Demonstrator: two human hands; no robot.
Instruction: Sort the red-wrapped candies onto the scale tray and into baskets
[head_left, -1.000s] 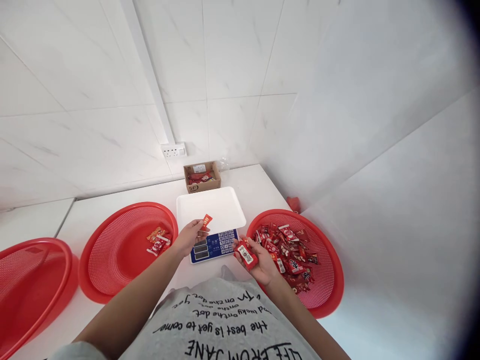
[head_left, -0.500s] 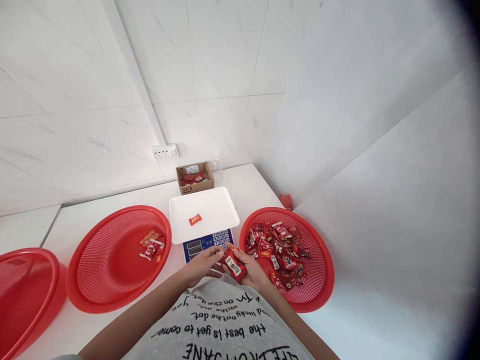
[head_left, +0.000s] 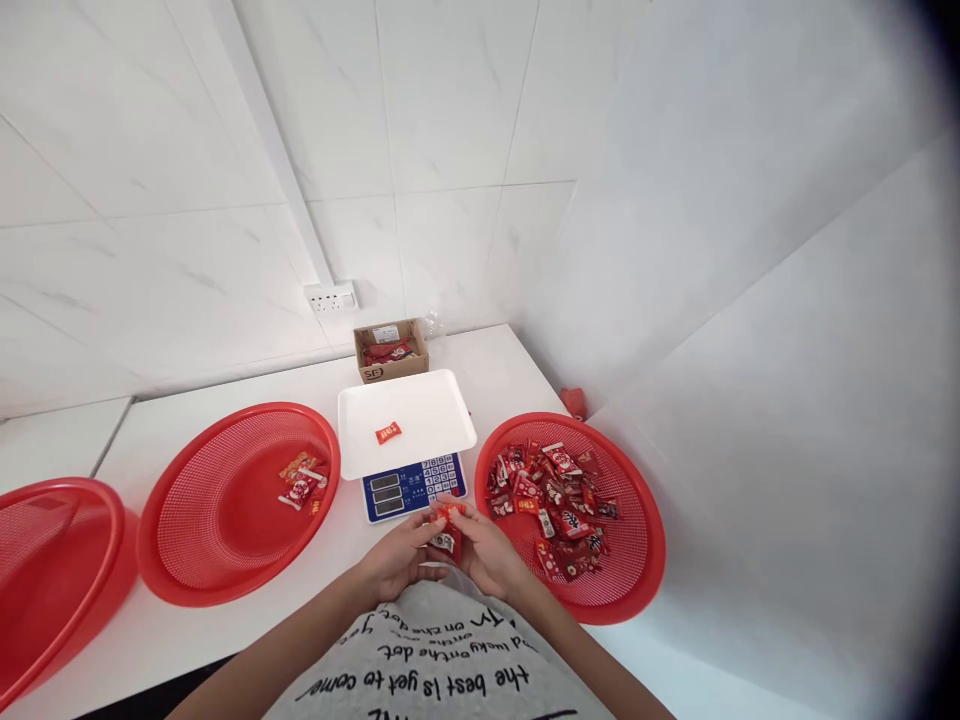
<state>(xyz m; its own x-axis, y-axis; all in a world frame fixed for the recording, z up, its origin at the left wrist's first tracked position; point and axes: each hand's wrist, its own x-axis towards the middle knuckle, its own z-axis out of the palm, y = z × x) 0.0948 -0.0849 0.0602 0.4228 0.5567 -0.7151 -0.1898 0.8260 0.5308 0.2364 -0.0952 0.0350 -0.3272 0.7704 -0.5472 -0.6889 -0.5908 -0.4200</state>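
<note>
Close to my shirt, my left hand (head_left: 405, 553) and my right hand (head_left: 487, 548) meet around a red snack packet (head_left: 448, 540) with a white label. Fingers of both hands grip its upper part, and some of it is hidden behind them. Just beyond the hands stands a digital scale (head_left: 415, 485) with a blue keypad panel and a white tray (head_left: 442, 410). One small red wrapped candy (head_left: 388, 433) lies on that tray. To the right, a red basket (head_left: 652, 540) holds many red snack packets (head_left: 570, 525).
Left of the scale, another red basket (head_left: 202, 590) contains several packets (head_left: 304, 485). A further red basket (head_left: 112, 530) is cut off at the left edge. Behind the scale sits a cardboard box (head_left: 394, 370) with red packets, near a wall socket (head_left: 331, 297).
The packet has turned and come in closer between both hands, and my left hand has moved onto it. The view has shifted slightly, uncovering more of the scale's panel.
</note>
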